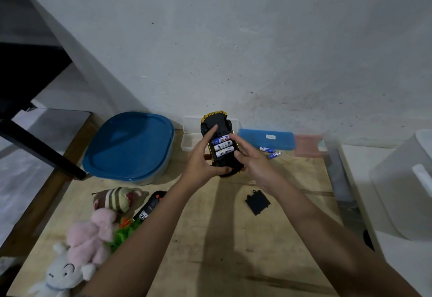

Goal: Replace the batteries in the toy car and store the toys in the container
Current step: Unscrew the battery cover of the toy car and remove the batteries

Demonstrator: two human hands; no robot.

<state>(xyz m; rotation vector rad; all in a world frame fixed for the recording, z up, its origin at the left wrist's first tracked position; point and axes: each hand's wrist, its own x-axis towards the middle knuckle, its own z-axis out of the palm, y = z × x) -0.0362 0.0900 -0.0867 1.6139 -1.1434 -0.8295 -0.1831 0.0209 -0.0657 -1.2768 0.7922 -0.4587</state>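
Toy car [221, 124] was held upside down above the wooden table [233, 250], yellow body facing away, black underside toward the camera. The battery bay was open, with three AA batteries [223, 146] seated side by side (top one blue-labelled, lower two white).

Left hand [201, 163] gripped the car from its near end: thumb under the near edge, index finger stretched up along the chassis. Right hand [253, 164] rested against the car's right side with fairly straight fingers, index tip at the end of the top battery and thumb against the car's edge. The hands were close together, both on the car.

The black battery cover [257, 202] lay flat on the table, nearer than the car and to its right. Two loose blue batteries [271, 151] lay just in front of a flat blue case [266, 138] by the wall. A clear plastic box [189, 133] sat behind the car.

To the left stood the storage container with its blue lid [131, 144] on. Near the table's left edge lay a black remote control [150, 205], a striped brown plush [117, 197], a pink plush [93, 233], a white plush [63, 275] and a green item [124, 233] that I could not identify. A white bin [402, 186] stood off the table's right side.
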